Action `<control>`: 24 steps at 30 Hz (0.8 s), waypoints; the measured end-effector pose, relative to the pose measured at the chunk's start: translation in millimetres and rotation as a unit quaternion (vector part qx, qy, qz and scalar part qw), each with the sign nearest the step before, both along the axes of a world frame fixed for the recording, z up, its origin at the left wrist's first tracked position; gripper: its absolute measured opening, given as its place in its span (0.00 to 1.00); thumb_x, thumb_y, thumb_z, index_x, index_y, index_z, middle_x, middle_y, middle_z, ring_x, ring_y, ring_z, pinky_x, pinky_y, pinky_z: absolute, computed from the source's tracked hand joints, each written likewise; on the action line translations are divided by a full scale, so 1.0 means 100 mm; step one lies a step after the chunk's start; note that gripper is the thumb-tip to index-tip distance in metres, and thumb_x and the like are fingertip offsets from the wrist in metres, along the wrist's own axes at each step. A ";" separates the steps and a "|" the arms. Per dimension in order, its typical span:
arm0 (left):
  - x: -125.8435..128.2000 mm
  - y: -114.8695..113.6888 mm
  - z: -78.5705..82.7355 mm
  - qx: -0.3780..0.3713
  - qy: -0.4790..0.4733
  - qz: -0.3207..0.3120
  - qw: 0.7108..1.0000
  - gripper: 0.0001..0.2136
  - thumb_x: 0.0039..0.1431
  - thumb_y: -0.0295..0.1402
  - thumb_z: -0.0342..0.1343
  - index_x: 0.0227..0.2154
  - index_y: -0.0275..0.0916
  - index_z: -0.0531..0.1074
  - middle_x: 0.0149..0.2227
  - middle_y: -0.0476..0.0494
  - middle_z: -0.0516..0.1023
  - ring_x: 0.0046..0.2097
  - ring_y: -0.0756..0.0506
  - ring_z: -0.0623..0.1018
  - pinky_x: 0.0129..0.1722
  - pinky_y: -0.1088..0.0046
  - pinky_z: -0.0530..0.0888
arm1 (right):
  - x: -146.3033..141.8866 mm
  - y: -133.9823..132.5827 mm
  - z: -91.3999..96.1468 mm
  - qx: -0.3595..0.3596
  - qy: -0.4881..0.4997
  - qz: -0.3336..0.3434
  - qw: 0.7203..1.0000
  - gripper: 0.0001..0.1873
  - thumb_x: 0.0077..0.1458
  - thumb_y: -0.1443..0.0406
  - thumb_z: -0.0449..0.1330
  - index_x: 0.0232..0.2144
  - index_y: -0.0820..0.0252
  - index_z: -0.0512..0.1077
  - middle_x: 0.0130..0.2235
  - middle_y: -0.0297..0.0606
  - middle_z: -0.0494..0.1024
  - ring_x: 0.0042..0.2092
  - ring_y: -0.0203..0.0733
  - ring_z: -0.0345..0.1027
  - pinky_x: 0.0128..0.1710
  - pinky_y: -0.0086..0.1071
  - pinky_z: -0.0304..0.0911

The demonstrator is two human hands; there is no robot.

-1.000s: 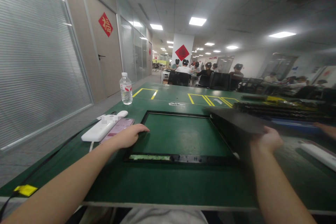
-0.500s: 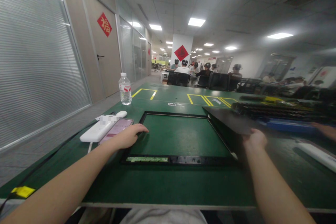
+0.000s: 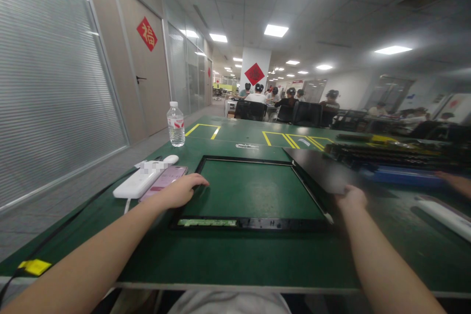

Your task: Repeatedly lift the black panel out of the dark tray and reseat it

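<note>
Currently holds dark panel [image 3: 314, 167] in closed grip of right hand [image 3: 353, 198], tilted, not yet laid flat, and rests left hand [image 3: 187, 190], hold unclear, on open-centred black frame [image 3: 287, 224].

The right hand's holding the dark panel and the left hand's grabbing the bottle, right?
Not quite: the head view shows the left hand at the left side of the black frame, not the bottle. The right hand does hold the dark panel.
</note>
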State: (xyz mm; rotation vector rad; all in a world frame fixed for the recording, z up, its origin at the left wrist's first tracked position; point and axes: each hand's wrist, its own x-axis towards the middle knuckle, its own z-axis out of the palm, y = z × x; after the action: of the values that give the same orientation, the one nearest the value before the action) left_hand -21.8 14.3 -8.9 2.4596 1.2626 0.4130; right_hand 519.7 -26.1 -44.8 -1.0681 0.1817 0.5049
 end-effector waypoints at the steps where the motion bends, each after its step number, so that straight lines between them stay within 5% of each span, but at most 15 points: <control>1: 0.00 0.00 0.00 -0.001 -0.002 0.000 1.000 0.30 0.45 0.17 0.44 0.50 0.41 0.77 0.57 0.42 0.75 0.58 0.40 0.73 0.61 0.59 0.65 | 0.02 0.00 -0.01 0.000 0.000 0.007 1.000 0.13 0.41 0.79 0.55 0.29 0.59 0.66 0.28 0.29 0.71 0.25 0.34 0.68 0.24 0.32 0.73; 7: 0.02 -0.03 0.03 -0.005 -0.010 0.013 1.000 0.29 0.44 0.18 0.44 0.47 0.42 0.78 0.56 0.42 0.76 0.58 0.40 0.73 0.61 0.59 0.66 | 0.12 0.04 -0.12 0.034 -0.063 0.053 0.996 0.15 0.40 0.79 0.55 0.30 0.57 0.63 0.26 0.27 0.70 0.23 0.35 0.67 0.27 0.36 0.74; 24: 0.03 -0.04 0.01 0.004 0.019 0.011 1.000 0.30 0.44 0.17 0.43 0.49 0.40 0.77 0.57 0.42 0.74 0.58 0.42 0.72 0.62 0.62 0.65 | 0.02 -0.01 -0.01 0.003 -0.005 0.029 1.000 0.14 0.42 0.79 0.54 0.31 0.59 0.66 0.30 0.30 0.71 0.26 0.34 0.68 0.29 0.34 0.74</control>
State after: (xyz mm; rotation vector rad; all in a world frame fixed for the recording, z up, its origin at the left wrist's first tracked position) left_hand -18.5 10.7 -7.9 2.4726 1.3069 0.3793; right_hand 522.1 -27.0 -45.4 -1.0728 0.1400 0.5517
